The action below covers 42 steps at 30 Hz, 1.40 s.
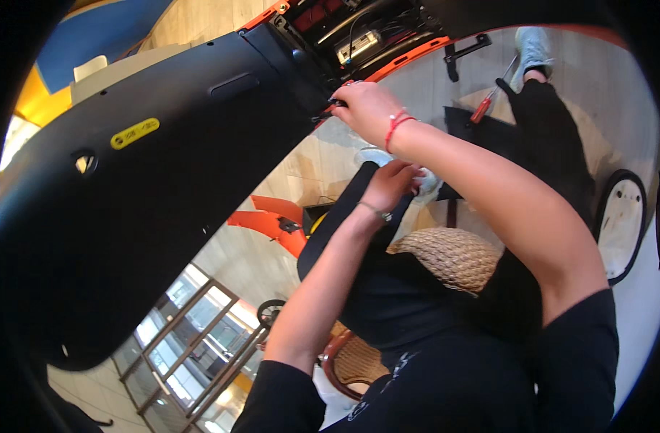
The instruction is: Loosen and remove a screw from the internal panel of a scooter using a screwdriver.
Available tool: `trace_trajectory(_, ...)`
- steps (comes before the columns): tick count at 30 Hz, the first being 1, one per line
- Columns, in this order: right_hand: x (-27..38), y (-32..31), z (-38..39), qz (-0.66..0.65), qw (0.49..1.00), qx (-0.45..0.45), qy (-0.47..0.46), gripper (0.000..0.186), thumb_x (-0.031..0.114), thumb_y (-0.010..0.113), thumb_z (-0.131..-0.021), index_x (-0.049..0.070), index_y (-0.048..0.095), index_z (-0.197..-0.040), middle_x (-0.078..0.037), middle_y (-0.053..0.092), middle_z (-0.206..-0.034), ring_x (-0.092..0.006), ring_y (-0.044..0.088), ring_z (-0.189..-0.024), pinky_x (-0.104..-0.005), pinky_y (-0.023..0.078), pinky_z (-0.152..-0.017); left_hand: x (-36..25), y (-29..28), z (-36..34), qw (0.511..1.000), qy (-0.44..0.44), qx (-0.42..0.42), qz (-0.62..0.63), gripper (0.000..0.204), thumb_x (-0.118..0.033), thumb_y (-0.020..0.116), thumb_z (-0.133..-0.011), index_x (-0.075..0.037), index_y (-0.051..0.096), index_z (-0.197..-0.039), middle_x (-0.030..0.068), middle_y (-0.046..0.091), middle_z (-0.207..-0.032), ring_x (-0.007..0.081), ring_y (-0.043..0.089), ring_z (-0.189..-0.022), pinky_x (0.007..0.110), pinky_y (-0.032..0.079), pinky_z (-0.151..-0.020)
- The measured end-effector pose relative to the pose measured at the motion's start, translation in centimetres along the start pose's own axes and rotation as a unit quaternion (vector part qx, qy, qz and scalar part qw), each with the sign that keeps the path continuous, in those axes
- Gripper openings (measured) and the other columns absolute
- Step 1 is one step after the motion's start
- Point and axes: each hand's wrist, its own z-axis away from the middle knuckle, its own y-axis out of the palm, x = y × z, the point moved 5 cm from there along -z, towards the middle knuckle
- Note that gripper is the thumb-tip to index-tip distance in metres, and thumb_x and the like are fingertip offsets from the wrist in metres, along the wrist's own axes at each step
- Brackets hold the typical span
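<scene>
Black and smooth, a long moulded panel [178, 166] with a yellow label [135, 134] sloped across the view, its upper end meeting an orange-framed open bay [359, 47] that showed wiring and a pale metal unit. At that end of the panel, on its right edge, the right hand [362, 108], in a red cord bracelet [396, 130], had its fingers bent closely together at a small dark part [335, 105]; whether it gripped the part could not be told. Apart from the panel, below and right of that end, the left hand [396, 184] was loosely curled, its fingertips partly hidden, so any hold could not be told. Further right of the panel lay a red-handled screwdriver [481, 108], near a black bracket [467, 54]. Orange fairing pieces [276, 220] lay just off the panel's right edge, and a woven wicker seat [452, 256] stood beyond them.
</scene>
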Motion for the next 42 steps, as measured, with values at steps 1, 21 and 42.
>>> trace_trajectory(1, 0.3, 0.1, -0.2, 0.023, 0.999, 0.021, 0.017, 0.024, 0.025, 0.063, -0.087, 0.005, 0.068, -0.101, -0.017, 0.068, -0.092, -0.0360, 0.064, -0.092, -0.0434, 0.051, -0.080, 0.2, 0.3, -0.8, 0.997, -0.034, 0.006, 0.071, 0.034, -0.033, 0.052, -0.099, -0.005, 0.057, -0.118, 0.0052, 0.066, -0.105, 0.0154, 0.064, -0.092, 0.030, 0.050, -0.083)
trace_trajectory(21, 3.8, -0.6, 2.1, -0.117, 0.972, 0.137, 0.148, 0.038, 0.004, 0.064, -0.083, 0.006, 0.057, -0.120, -0.014, 0.067, -0.096, -0.0313, 0.066, -0.085, -0.0396, 0.052, -0.072, -1.4, -3.0, 0.3, 0.799, 0.090, -0.220, 0.552, 0.028, -0.032, 0.047, -0.098, -0.009, 0.054, -0.111, 0.0040, 0.059, -0.108, 0.0169, 0.056, -0.099, 0.033, 0.045, -0.088)
trace_trajectory(42, 3.1, -0.9, 2.3, -0.149, 0.940, 0.145, 0.272, 0.026, 0.017, 0.069, -0.087, -0.002, 0.055, -0.099, -0.013, 0.064, -0.067, -0.0181, 0.066, -0.059, -0.0304, 0.050, -0.054, -5.9, -8.1, 0.0, 0.762, 0.086, -0.138, 0.627, 0.034, -0.028, 0.050, -0.100, -0.005, 0.049, -0.125, -0.0046, 0.050, -0.082, 0.0070, 0.046, -0.074, 0.024, 0.042, -0.071)
